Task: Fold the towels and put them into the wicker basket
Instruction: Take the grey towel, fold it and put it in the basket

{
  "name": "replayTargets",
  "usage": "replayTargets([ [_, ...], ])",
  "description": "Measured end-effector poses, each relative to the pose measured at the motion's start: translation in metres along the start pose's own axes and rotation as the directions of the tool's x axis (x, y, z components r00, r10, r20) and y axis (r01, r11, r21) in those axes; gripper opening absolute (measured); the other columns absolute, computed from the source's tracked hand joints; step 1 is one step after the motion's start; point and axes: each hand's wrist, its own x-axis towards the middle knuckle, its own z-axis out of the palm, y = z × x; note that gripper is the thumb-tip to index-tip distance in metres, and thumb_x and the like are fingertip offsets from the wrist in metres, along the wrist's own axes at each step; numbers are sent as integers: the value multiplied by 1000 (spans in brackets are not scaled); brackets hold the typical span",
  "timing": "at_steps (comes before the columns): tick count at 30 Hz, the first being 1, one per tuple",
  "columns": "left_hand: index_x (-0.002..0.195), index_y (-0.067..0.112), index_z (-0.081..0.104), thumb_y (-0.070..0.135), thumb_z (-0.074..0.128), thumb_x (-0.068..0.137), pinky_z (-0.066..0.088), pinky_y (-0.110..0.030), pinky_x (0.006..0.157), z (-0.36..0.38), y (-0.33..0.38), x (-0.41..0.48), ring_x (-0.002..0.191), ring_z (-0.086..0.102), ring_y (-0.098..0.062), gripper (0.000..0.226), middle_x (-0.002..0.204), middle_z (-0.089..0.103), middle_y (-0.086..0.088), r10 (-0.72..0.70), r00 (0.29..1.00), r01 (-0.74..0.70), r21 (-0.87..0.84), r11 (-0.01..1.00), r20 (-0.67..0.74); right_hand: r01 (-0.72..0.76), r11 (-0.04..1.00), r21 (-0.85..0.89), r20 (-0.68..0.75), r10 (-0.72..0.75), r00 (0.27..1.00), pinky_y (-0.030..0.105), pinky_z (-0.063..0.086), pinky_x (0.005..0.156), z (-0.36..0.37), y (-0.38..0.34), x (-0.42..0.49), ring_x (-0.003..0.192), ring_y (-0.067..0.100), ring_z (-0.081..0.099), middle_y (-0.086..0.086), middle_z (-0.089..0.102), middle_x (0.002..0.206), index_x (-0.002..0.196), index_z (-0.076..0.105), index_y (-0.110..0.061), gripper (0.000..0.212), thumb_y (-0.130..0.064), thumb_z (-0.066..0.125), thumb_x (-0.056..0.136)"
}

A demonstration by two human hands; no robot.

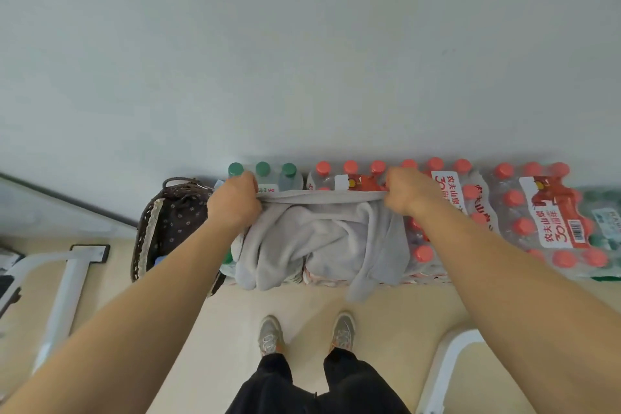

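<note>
The far edge of the grey towel (322,239) is gripped by the left hand (235,200) and right hand (408,191), pulled taut; the rest is draped, crumpled, over bottle packs (537,212).

grey towel (319,239) hides much of the bottle packs (421,254) beneath.

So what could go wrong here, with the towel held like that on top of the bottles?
1. The towel lies bunched below the edge that the left hand and right hand grip; folded like this, it may come out lumpy.
2. One corner hangs off the front of the bottle packs toward the floor and could drag on it.
3. The basket stands off to the left, so a loose fold may fall open on the way over.
</note>
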Motion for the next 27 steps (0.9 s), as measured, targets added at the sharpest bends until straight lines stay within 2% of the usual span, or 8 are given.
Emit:
replayTargets([
  [3, 104, 19, 57, 16, 55, 82, 48, -36, 72, -7, -19, 10, 92, 60, -35, 22, 103, 64, -13, -81, 997, 81, -76, 994, 5, -8, 999, -36, 112, 12, 994, 34, 50, 68, 2, 8, 2, 76, 27, 60, 5, 61, 87, 90, 58, -19, 12, -17, 59, 78],
  [6, 112, 18, 61, 13, 51, 86, 49, -38, 78, -17, -27, 24, 98, 60, -37, 28, 110, 64, -15, -148, 989, 139, -200, 970, -29, -74, 993, 97, 29, 71, 997, 34, 51, 71, -2, 11, 11, 80, 33, 62, 14, 66, 92, 80, 59, -14, 8, -10, 53, 83],
  [8, 113, 16, 61, 11, 47, 89, 49, -38, 79, -23, -29, 36, 100, 59, -37, 28, 113, 63, -17, -211, 975, 182, -306, 934, -65, -121, 971, 207, -73, 139, 988, 36, 50, 77, -6, 9, 21, 93, 38, 64, 21, 68, 104, 96, 63, -5, 18, -7, 48, 87],
  [11, 111, 13, 60, 23, 49, 95, 46, -37, 78, -25, -35, 52, 103, 59, -36, 22, 112, 64, -16, -264, 959, 203, -395, 896, -106, -187, 920, 343, -165, 256, 953, 38, 46, 80, -9, 2, 32, 105, 40, 59, 21, 63, 112, 116, 53, -1, 26, -7, 42, 93],
  [15, 108, 16, 59, 41, 53, 96, 48, -39, 75, -21, -52, 60, 97, 60, -35, 28, 105, 65, -13, -315, 931, 238, -350, 906, -183, -239, 921, 308, -262, 324, 909, 37, 38, 72, -1, 3, 42, 102, 40, 58, 22, 62, 111, 110, 53, -3, 23, -21, 41, 101],
  [20, 116, 18, 60, 25, 50, 97, 49, -42, 79, -9, -58, 67, 102, 59, -38, 23, 111, 66, -14, -266, 933, 158, -390, 907, -241, -330, 882, 335, -255, 422, 870, 42, 42, 80, 4, -2, 44, 114, 42, 50, 23, 55, 121, 116, 53, -2, 24, -11, 46, 95],
  [23, 129, 13, 53, 26, 57, 93, 45, -48, 93, 0, -54, 57, 117, 49, -38, 38, 128, 56, -14, -208, 937, 121, -297, 947, -280, -324, 912, 252, -322, 394, 861, 48, 42, 91, 9, -19, 34, 117, 41, 45, 20, 49, 125, 123, 53, -6, 37, -13, 55, 86],
  [27, 126, 8, 54, 14, 62, 80, 47, -51, 85, 18, -40, 18, 111, 48, -42, 47, 129, 52, -17, -58, 923, -8, -168, 986, -381, -129, 988, 82, -470, 153, 869, 45, 41, 87, 29, -60, 13, 105, 38, 50, 16, 54, 115, 113, 61, -9, 34, -18, 59, 80],
])
